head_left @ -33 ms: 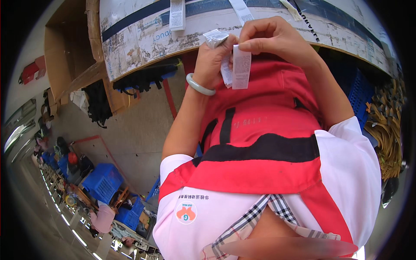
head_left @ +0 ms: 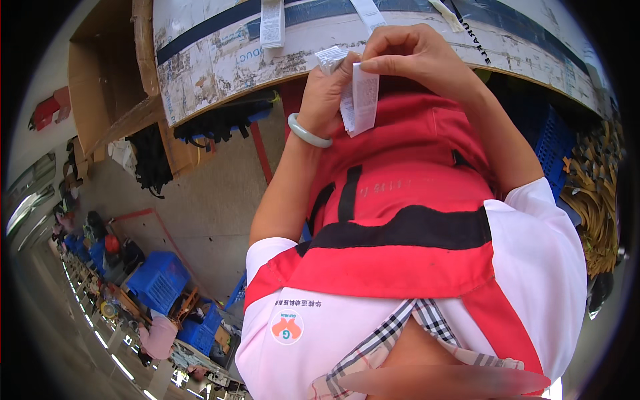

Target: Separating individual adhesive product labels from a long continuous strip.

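My left hand [head_left: 325, 95], with a pale bangle at the wrist, is closed around a bunch of white printed labels [head_left: 328, 59]. Their ends stick out above the thumb and hang below the fingers. Between thumb and forefinger, my right hand [head_left: 423, 61] pinches the top of one white label strip [head_left: 365, 103]. That strip hangs down in front of the bunch, close against it. Both hands are together above the near edge of the worktable, in front of my red apron.
The worktable [head_left: 220, 83] is covered with worn printed sheeting and tape. More label strips [head_left: 272, 25] lie on it. An open cardboard box [head_left: 107, 73] stands to the left. Blue crates [head_left: 159, 279] and a person [head_left: 159, 335] are farther off; brown straps [head_left: 593, 207] hang at right.
My right hand has moved slightly left with the label strip, bringing it closer to the bunch in my left hand. The strip now tilts more.
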Demonstrator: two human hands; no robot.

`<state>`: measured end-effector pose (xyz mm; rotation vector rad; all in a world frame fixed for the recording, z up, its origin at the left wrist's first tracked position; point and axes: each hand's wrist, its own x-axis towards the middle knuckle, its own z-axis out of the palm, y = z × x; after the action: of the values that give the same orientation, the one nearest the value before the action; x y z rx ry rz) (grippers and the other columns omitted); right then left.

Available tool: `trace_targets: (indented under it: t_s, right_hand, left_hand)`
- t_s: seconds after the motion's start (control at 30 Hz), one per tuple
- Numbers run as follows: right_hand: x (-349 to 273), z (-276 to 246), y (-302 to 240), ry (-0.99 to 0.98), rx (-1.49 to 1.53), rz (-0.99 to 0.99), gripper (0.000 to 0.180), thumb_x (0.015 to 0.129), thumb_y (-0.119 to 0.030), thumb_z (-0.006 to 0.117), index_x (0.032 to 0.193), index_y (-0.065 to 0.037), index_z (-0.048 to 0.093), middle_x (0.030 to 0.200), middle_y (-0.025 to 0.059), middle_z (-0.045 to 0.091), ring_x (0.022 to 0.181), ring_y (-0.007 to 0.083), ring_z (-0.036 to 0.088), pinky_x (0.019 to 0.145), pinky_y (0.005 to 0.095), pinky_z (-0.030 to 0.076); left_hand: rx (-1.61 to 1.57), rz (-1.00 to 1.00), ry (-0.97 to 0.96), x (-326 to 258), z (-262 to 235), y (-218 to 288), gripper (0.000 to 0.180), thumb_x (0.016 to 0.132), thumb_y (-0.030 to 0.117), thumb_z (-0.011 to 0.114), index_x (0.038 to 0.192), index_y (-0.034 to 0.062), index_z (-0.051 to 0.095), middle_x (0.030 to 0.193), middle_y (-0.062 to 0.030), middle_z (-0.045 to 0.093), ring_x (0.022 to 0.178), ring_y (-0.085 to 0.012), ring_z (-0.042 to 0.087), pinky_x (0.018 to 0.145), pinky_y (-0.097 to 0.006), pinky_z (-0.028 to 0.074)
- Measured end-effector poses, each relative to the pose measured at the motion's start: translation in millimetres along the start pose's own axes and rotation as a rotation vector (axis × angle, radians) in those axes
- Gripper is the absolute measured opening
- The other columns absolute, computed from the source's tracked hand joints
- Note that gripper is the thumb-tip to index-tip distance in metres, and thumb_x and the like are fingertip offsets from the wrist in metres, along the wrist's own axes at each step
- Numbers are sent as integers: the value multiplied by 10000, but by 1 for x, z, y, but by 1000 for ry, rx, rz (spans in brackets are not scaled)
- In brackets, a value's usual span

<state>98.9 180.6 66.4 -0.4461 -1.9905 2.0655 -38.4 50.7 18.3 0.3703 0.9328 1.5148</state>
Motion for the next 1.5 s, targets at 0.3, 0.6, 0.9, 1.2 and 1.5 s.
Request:
trace_targets:
  t_s: [0.3, 0.6, 0.9, 1.2, 1.5]
  right_hand:
    - [5, 1, 31, 130, -195, -134, 173, 895, -153, 668, 949, 11, 685, 799, 27, 646, 707, 99, 601, 655, 232, 509]
    - [38, -46, 49, 440, -935, -324, 126, 779, -148, 735, 878, -72, 721, 905, 117, 599, 830, 297, 591, 723, 363, 489]
    - [4, -13, 13, 155, -436, -180, 147, 889, -133, 664, 1011, -52, 684, 955, 18, 612, 849, 114, 578, 739, 240, 465]
    - [-1, -13, 7, 130, -295, 39, 166, 907, -140, 649, 1004, -5, 661, 884, 16, 637, 779, 64, 584, 728, 199, 504]
    - [-1, -8, 8, 118, -218, 85, 164, 915, -143, 644, 1003, -5, 660, 860, 6, 639, 764, 51, 583, 709, 191, 502]
  left_hand:
    - [106, -105, -132, 4, -11, -3, 328, 898, 284, 669, 1084, 25, 595, 886, -47, 630, 749, -130, 618, 635, -260, 524]
    - [250, -40, 63, 8, -4, -5, 191, 841, 72, 715, 1012, 20, 647, 822, -33, 640, 677, -129, 614, 571, -252, 492]
    - [692, 675, 108, 10, 1, 4, 178, 790, -20, 697, 966, 1, 692, 828, -27, 678, 751, -108, 634, 663, -241, 505]
    - [451, 395, 94, 0, 3, 11, 237, 766, -90, 638, 986, -16, 689, 808, -39, 674, 700, -85, 619, 586, -219, 494]
    - [443, 451, 90, -1, 0, 6, 248, 761, -99, 630, 985, -7, 686, 830, -32, 669, 693, -83, 614, 583, -216, 497]
